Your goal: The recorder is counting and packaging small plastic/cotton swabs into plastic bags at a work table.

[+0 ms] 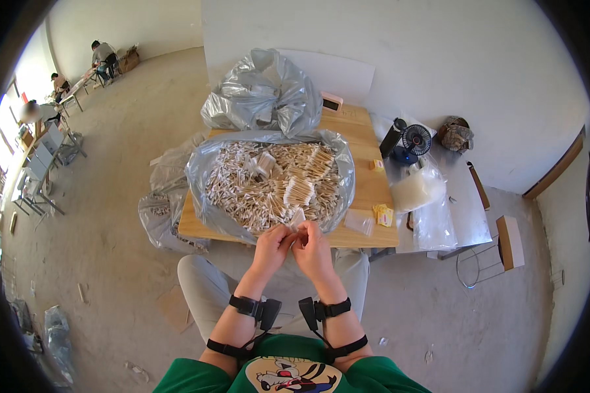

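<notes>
My left hand [273, 247] and my right hand [313, 247] meet at the near edge of a wooden table [364, 134]. Fingers of both are pinched together on a small clear plastic bag [297, 217], which sticks up between them; whether anything is inside is too small to tell. Just beyond lies a big heap of cotton swabs [242, 190] with wooden sticks, in a wide-open grey plastic bag [198, 171]. A neater bunch of swabs [299, 192] rests on the heap. Right of my hands, flat clear bags [358, 223] lie on the table.
Behind the heap stands another bulging grey bag [262, 92]. Yellow packets [383, 215] lie at the table's right edge. A side table holds a small fan [415, 140], a black bottle [393, 136] and clear plastic [419, 190]. Filled sacks [167, 219] sit on the floor at left.
</notes>
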Available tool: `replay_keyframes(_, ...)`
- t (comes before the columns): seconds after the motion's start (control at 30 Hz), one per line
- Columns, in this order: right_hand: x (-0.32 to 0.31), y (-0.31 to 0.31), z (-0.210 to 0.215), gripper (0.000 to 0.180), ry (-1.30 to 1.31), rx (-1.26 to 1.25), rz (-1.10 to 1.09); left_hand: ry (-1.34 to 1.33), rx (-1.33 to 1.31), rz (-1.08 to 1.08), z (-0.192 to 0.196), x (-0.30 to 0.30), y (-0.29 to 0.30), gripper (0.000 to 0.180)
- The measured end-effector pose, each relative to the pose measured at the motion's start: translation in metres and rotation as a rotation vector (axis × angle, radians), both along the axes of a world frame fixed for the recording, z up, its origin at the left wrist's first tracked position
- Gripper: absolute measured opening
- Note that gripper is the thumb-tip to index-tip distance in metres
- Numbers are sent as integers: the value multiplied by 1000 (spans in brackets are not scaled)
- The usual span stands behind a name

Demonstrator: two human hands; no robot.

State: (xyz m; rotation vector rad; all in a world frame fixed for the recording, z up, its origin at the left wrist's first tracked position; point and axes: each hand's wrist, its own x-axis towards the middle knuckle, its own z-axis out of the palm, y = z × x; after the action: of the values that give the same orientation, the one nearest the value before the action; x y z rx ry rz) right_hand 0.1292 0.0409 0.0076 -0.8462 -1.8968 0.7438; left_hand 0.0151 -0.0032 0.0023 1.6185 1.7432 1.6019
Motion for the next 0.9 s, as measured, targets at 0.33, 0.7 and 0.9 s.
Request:
replay_keyframes(0.33,9,8,-4,31,7,-7,-112,1,-38,-19,-5,-1,1,12)
replay_keyframes(0.7,12,13,-8,15,-77,-22,79,106,-59,-37,-6,-2,-1,13)
replay_keyframes(0.9,14,10,-8,10,8,-125,-117,58,-112,-86,0,1,0,14)
